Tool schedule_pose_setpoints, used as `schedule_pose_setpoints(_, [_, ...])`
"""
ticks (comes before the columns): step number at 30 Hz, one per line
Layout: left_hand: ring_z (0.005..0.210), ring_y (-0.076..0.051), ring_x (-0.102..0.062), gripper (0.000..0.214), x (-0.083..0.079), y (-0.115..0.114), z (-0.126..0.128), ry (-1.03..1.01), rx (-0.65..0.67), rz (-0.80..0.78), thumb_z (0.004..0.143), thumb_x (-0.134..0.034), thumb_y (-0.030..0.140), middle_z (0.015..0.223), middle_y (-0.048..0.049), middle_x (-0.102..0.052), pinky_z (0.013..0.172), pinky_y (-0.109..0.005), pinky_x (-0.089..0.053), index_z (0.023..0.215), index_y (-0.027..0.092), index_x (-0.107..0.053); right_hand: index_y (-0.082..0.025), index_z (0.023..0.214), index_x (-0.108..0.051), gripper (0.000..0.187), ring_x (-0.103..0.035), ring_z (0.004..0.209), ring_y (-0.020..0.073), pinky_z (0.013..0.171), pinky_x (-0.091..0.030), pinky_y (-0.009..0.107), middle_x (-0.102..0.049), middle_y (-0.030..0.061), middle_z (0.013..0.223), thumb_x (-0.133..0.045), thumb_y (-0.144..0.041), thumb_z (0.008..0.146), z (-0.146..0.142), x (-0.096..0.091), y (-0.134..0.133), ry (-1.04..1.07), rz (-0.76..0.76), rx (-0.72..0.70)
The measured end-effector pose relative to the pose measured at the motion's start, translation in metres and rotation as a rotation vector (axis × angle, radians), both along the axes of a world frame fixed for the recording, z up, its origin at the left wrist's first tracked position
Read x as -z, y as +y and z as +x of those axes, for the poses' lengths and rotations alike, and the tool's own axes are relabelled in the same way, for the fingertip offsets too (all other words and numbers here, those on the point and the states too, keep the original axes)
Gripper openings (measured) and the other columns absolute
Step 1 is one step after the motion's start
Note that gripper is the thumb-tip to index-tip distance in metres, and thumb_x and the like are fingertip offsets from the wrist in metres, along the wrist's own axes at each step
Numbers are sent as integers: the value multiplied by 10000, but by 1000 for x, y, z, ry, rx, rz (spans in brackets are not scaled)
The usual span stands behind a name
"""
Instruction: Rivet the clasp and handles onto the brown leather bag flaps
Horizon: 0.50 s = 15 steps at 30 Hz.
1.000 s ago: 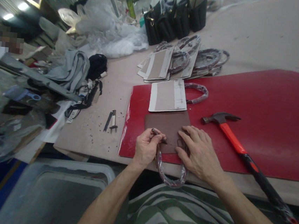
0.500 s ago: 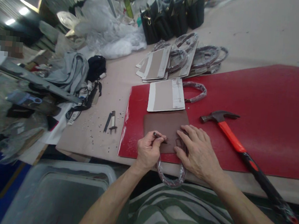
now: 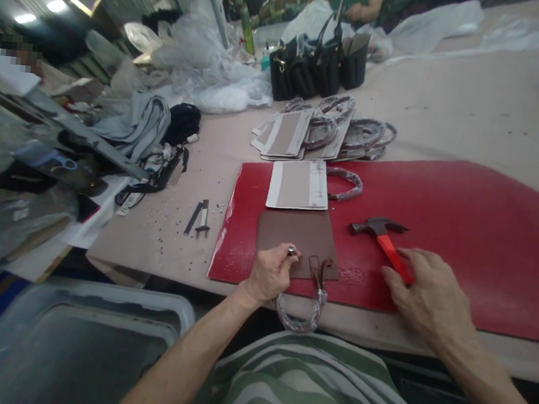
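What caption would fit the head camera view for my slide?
Left hand pinches a small metal stud over a brown leather panel; right hand touches an orange-handled claw hammer.

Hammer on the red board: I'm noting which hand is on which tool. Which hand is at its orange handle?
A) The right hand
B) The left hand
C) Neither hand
A: the right hand lies over the orange handle of the claw hammer, while the left hand pinches a small metal stud.
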<state>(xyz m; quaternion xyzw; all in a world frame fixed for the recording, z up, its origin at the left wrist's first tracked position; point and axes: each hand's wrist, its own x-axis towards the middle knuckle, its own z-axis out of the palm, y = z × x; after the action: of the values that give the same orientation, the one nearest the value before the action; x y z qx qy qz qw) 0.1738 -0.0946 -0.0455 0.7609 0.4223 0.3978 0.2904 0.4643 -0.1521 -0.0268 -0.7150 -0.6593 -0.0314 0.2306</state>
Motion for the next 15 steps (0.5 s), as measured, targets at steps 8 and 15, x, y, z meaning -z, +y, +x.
schedule_pose_setpoints(8, [814,-196,-746,131,8,2,-1,40,26,84,945,-528,187,920,-80,-768,766,-285,-585,964,209,-655,-245,705,-519,235,-490,508,177,470,-410,317,-545,24,591,-624,-455,715,15,-22,-6,678,-553,108])
schedule_pose_setpoints(15, [770,-186,-738,117,11,4,1,57,40,180,954,-531,166,849,-63,-746,714,-265,-573,939,192,-645,-243,729,-472,426,-365,414,98,367,-307,233,-449,-43,567,-620,-637,796,-40,-93,-15,1082,-476,150])
